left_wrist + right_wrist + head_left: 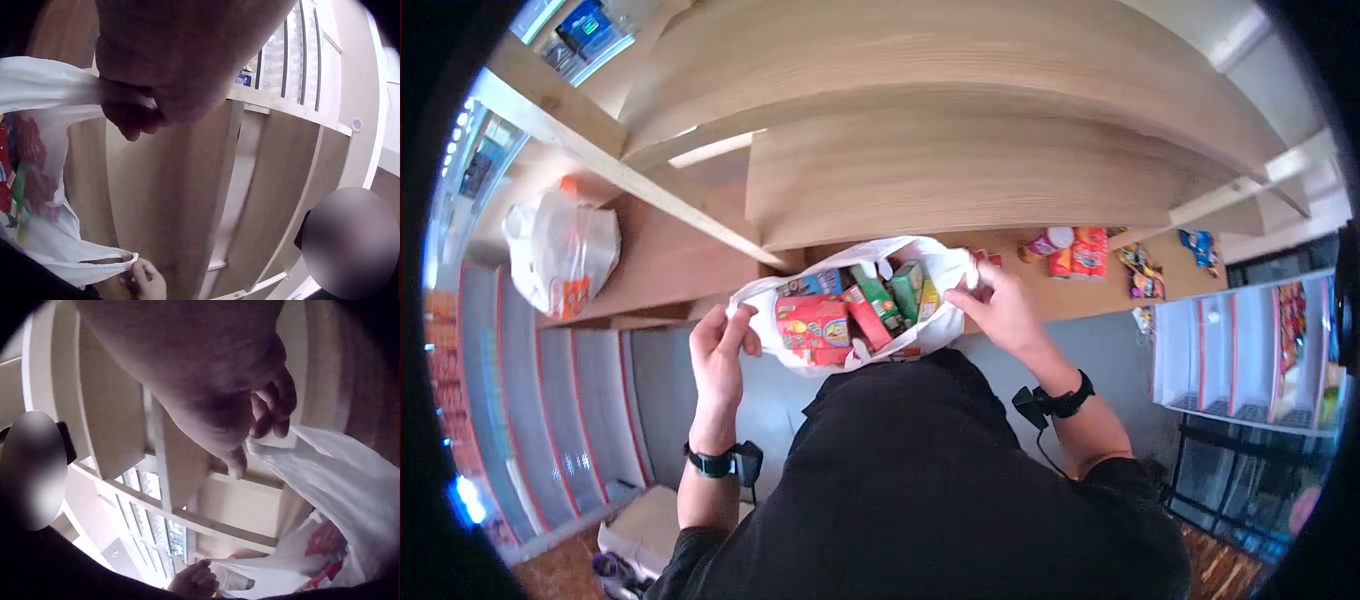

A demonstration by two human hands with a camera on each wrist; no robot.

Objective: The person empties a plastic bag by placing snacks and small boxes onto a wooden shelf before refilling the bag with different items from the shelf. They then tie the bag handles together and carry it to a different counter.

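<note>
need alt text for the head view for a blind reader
Seen from above, a person's left hand and right hand hold open a white bag packed with colourful boxes on a wooden shelf. Another bag sits to the left, snacks to the right.

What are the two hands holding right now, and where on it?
Both grip the white plastic bag by its handles: the left hand pinches the left handle, the right hand the right handle, holding it open.

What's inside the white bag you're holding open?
The white bag holds packed boxes: a red box, green boxes, a blue one behind. Whatever lies beneath them is covered.
</note>
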